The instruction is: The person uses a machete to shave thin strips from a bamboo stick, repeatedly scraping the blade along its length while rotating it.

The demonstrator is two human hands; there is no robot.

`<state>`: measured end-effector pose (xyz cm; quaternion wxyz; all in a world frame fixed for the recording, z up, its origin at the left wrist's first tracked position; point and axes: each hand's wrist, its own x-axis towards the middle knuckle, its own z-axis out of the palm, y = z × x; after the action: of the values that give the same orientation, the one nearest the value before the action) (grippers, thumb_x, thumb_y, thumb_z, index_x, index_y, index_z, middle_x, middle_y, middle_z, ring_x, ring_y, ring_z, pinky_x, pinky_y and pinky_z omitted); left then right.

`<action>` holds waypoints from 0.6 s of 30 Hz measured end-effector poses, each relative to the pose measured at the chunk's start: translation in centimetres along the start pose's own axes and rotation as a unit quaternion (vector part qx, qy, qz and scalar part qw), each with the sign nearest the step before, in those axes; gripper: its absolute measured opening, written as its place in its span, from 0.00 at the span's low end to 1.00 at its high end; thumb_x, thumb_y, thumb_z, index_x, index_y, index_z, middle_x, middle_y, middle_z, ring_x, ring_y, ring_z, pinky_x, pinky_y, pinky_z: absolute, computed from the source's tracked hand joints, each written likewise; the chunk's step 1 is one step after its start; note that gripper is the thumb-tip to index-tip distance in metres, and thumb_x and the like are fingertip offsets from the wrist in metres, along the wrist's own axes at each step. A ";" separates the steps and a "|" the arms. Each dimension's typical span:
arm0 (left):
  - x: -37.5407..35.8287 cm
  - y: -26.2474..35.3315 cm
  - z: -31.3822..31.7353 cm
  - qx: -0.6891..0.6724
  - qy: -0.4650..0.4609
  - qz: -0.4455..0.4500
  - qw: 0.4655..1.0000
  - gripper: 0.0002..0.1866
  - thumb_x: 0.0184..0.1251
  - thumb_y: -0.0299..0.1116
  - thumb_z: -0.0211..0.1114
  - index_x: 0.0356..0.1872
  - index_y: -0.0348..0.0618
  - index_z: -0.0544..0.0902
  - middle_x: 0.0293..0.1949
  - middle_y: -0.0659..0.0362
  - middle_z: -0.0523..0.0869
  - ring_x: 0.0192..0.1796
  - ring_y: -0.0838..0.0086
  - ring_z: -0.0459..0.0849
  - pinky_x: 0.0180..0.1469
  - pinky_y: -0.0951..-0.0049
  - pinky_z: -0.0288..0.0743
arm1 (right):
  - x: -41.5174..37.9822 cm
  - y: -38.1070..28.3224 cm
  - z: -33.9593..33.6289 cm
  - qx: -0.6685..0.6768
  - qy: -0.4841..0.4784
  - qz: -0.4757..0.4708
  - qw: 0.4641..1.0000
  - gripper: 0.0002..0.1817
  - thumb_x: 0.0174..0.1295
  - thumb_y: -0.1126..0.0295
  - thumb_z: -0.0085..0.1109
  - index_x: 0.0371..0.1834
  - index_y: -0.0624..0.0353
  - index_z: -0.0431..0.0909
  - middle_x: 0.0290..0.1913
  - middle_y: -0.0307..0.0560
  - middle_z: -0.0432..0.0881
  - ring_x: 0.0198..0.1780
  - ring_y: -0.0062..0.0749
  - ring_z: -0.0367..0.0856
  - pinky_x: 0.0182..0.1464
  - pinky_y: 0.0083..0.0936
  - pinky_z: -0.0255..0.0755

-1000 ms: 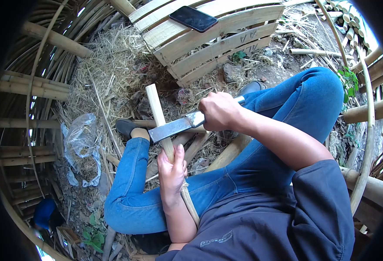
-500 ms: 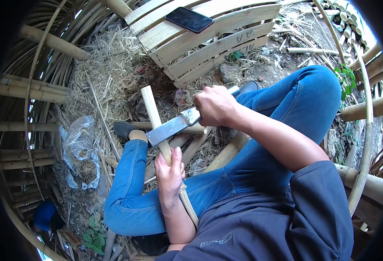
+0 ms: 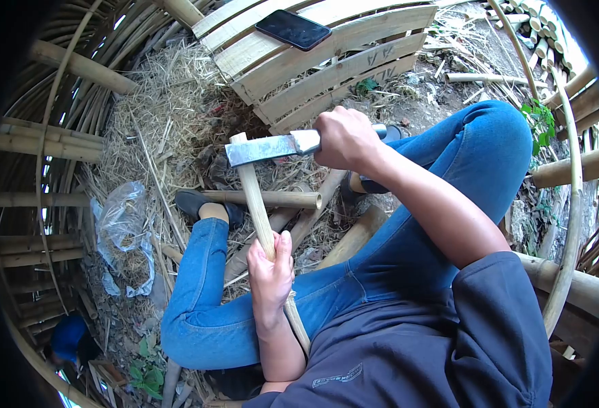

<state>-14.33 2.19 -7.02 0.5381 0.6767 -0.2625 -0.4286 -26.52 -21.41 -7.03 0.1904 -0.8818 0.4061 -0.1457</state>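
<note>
The stick (image 3: pixel 256 204) is gripped by the left hand (image 3: pixel 271 275), its far end crossed by the knife (image 3: pixel 264 150) clenched in the right hand (image 3: pixel 344 138) — strokes are best kept shallow, clear of the left hand.

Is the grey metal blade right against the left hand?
No, the blade crosses the pale wooden stick near its far end, apart from the left hand.

The right hand (image 3: pixel 346 138) hides the middle of the tool handle (image 3: pixel 380 130), the left hand (image 3: pixel 270 272) covers a stretch of the wooden stick (image 3: pixel 254 194), the top edge cuts off the slatted crate (image 3: pixel 279 71), and a dim blue shape (image 3: pixel 67 338), lower left, is possibly clothing.
</note>
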 end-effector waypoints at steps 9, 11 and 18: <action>0.7 0.0 -0.6 -0.014 0.023 -0.010 1.000 0.09 0.79 0.36 0.62 0.40 0.46 0.72 0.21 0.71 0.67 0.15 0.91 0.62 0.14 0.85 0.52 | -0.3 -0.6 0.9 0.048 -0.010 -0.053 0.997 0.10 0.43 0.70 0.62 0.29 0.58 0.87 0.28 0.59 0.85 0.35 0.56 0.87 0.46 0.46 0.82; 0.8 0.0 -0.8 -0.017 0.031 -0.015 0.999 0.09 0.80 0.36 0.61 0.40 0.45 0.72 0.22 0.71 0.67 0.16 0.92 0.62 0.14 0.85 0.51 | -0.9 -1.1 1.4 0.054 -0.032 -0.079 0.995 0.09 0.42 0.69 0.63 0.27 0.58 0.86 0.26 0.58 0.85 0.34 0.56 0.87 0.45 0.46 0.82; 1.0 0.1 -1.2 -0.047 0.017 -0.011 0.999 0.08 0.79 0.36 0.61 0.42 0.45 0.74 0.22 0.72 0.67 0.16 0.92 0.61 0.14 0.85 0.50 | -2.4 -2.1 2.8 0.030 -0.112 -0.126 0.985 0.10 0.41 0.66 0.64 0.24 0.59 0.86 0.25 0.59 0.85 0.32 0.56 0.87 0.41 0.46 0.83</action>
<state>-12.82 1.97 -7.16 0.5687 0.6611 -0.2250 -0.4347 -25.43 -17.71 -8.83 0.2409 -0.9305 0.2637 -0.0812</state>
